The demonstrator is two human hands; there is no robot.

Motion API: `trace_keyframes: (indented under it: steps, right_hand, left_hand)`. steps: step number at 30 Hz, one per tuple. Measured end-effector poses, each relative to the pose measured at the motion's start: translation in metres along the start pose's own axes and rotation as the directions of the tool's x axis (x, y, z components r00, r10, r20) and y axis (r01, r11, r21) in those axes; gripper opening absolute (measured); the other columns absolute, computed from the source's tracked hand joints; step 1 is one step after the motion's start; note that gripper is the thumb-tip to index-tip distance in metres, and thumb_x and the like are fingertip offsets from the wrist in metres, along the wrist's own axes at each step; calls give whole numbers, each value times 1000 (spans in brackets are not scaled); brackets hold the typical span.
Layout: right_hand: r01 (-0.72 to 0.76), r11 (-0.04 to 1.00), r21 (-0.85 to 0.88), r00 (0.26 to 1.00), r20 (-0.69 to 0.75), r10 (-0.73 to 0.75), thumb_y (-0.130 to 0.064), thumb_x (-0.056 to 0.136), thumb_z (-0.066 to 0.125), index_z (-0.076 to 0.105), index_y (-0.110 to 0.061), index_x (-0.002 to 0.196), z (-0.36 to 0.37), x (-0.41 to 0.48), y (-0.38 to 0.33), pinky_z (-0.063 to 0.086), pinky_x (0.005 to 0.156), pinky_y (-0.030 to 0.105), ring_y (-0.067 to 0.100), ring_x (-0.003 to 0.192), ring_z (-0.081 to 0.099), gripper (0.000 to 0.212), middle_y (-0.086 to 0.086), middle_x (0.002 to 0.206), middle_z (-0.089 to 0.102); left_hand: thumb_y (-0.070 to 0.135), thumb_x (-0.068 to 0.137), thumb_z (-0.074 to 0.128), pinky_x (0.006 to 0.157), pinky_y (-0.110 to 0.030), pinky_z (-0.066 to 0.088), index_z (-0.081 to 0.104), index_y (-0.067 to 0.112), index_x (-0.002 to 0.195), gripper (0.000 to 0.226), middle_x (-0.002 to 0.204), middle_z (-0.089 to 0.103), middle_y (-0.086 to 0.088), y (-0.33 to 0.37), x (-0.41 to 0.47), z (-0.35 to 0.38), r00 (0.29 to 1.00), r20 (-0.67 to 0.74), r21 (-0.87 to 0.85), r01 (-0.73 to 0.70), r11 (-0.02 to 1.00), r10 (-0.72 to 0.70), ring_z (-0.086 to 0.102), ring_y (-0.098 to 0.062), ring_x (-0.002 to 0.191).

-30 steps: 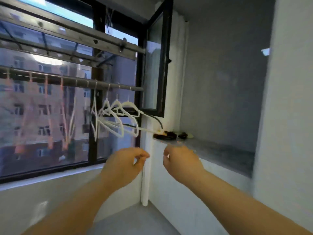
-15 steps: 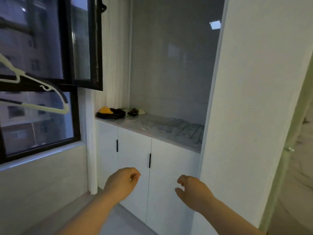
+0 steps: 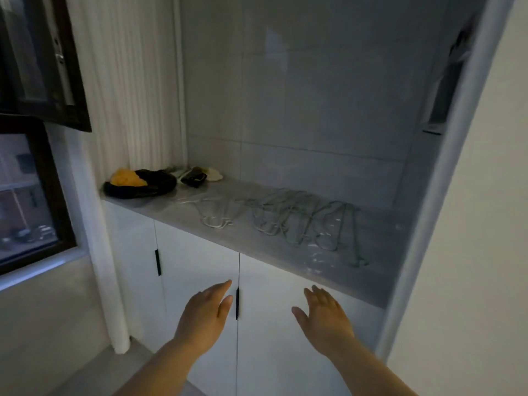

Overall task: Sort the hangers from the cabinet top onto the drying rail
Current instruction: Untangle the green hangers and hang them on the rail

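Both hands free, gripping nothing: left hand (image 3: 204, 315) and right hand (image 3: 323, 318) are stretched forward side by side, fingers straight and loose, a gap between them. They sit in front of the white cabinet doors (image 3: 194, 267); can't tell if they touch the doors. The black handle (image 3: 237, 304) on the door seam shows just right of the left thumb. The task items are up and beyond the hands, flat on the grey cabinet top (image 3: 385, 247): a spread of overlapping grey hangers (image 3: 303, 221) above the right hand, hooks pointing toward the front edge, and a white hanger (image 3: 214, 217) above the left hand, just left of the grey bunch. The exact count is too blurred to read. Neither hand is touching any hanger. Further up-left of the left hand, in the back corner of the top, lies a black bundle (image 3: 148, 185) with something yellow (image 3: 127, 177) on it. Just right of that, against the tiled wall (image 3: 314, 110), are a small dark object (image 3: 195, 176) and a pale scrap (image 3: 215, 174). Far left of the hands is a dark-framed window (image 3: 54, 201), with an open sash (image 3: 74, 81) above it.
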State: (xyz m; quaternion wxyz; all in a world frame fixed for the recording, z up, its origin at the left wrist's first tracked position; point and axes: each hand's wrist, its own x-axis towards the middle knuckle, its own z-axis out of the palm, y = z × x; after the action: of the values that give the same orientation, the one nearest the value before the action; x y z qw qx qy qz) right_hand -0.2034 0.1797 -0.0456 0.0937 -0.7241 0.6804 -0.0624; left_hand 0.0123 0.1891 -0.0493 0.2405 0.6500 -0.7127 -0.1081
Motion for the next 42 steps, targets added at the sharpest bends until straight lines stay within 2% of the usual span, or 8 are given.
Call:
trace_keyframes:
  steps: [12,16,19,27,32,34,37,42]
  right_hand:
    - [-36,993,-115,985,-173,16,-40,95,30,22,-15,145,3,155,43,15,114,34,17,140,21,57,5,153,23]
    - [-13,994,-112,946,-325,-24,-47,66,59,75,-8,85,3,155,42,58,71,38,26,83,71,46,13,92,73]
    - [-30,996,-82,945,-328,1,-44,64,40,76,-10,71,3,154,41,58,60,38,25,70,72,49,10,79,75]
    - [-41,995,-92,959,-283,13,-45,63,46,76,-11,75,-3,152,41,58,63,38,24,76,72,46,8,83,75]
    - [-39,997,-64,973,-229,23,-44,64,38,76,-11,75,-5,149,41,58,63,40,25,75,72,51,9,83,75]
    - [-35,997,-72,975,-223,18,-44,62,45,76,-10,74,-6,148,41,58,62,40,26,74,72,48,10,82,75]
    - [-53,995,-82,973,-230,32,-44,63,42,76,-10,74,-4,148,42,58,61,40,26,74,72,50,10,82,75]
    - [-46,994,-98,966,-259,19,-44,50,58,76,-9,71,-1,151,44,58,59,41,26,72,72,45,11,80,75]
  left_hand:
    - [37,96,33,113,-24,7,48,32,126,35,134,50,14,-7,144,52,995,-55,157,85,984,-77,40,-2,127]
    - [35,95,36,106,-30,7,65,28,102,31,112,65,9,25,193,69,969,-217,143,152,978,-119,49,-10,117]
    - [45,93,32,92,-30,16,68,24,95,42,110,66,1,46,224,83,970,-161,213,212,954,-180,50,-18,114]
    - [47,86,45,90,-35,28,66,17,99,39,119,58,-9,83,271,109,955,43,138,284,949,-292,41,-28,118]
    - [18,93,37,92,-32,41,56,0,109,31,123,56,-23,82,271,95,914,24,-137,405,904,-405,53,-33,114]
    - [9,95,32,67,-29,54,52,-3,100,24,112,59,-29,80,271,85,904,10,-455,384,803,-427,65,-34,86]
    - [5,97,25,23,-13,31,39,2,90,16,79,55,-23,80,270,72,891,54,-774,323,545,-451,54,-11,27]
    - [8,98,24,23,-9,27,38,6,86,19,65,52,-15,79,265,60,903,22,-847,245,472,-429,48,-8,21]
